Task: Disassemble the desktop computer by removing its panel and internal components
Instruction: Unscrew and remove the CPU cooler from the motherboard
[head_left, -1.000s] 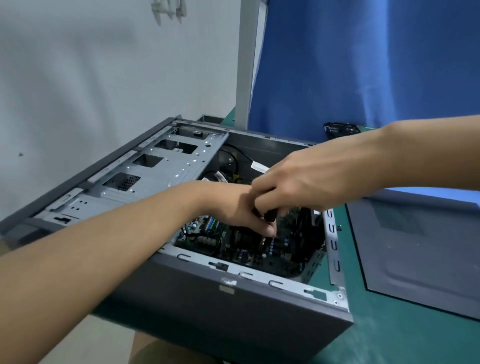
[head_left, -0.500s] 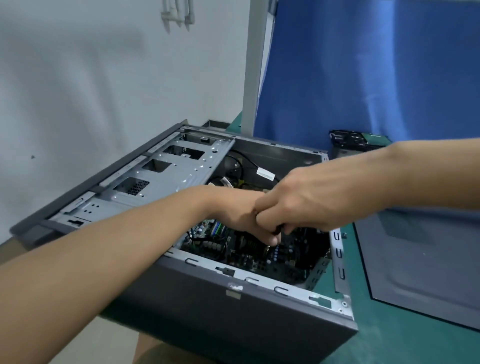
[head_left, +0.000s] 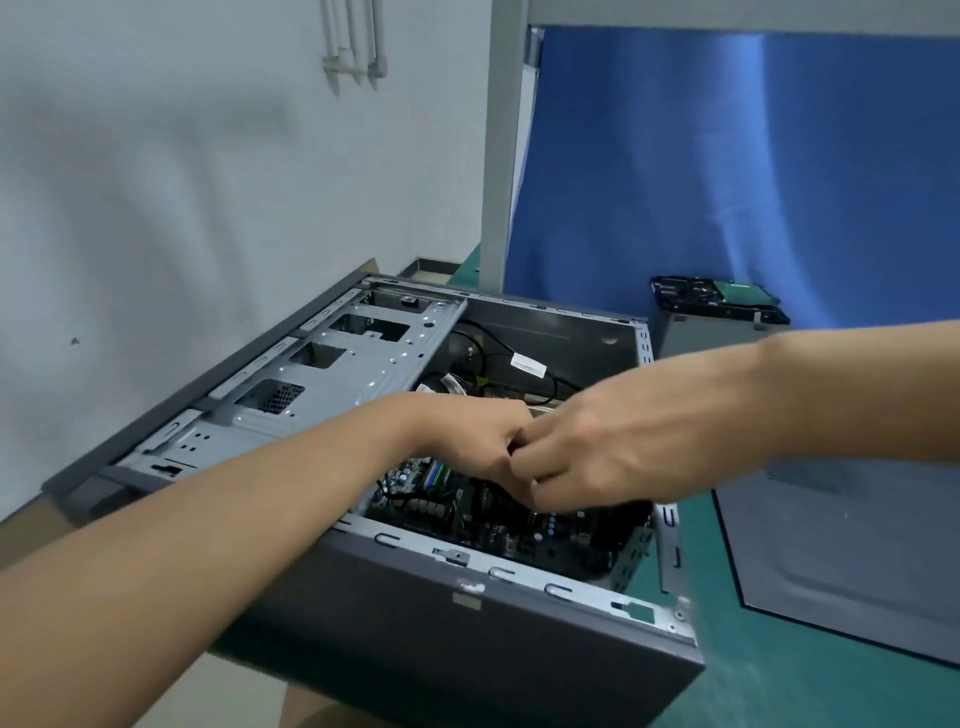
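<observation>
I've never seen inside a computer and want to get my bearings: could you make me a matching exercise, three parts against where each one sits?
Things: 1 side panel; 2 black-and-green component; 3 motherboard.
Places: A inside the case, beneath the left hand and right hand; B flat on the green mat, right of the case; C on a grey box behind the case.
Pairs: 1-B; 2-C; 3-A.

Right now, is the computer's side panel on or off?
Off: the case lies open, motherboard exposed, and the grey panel lies flat on the green mat beside it.
</observation>
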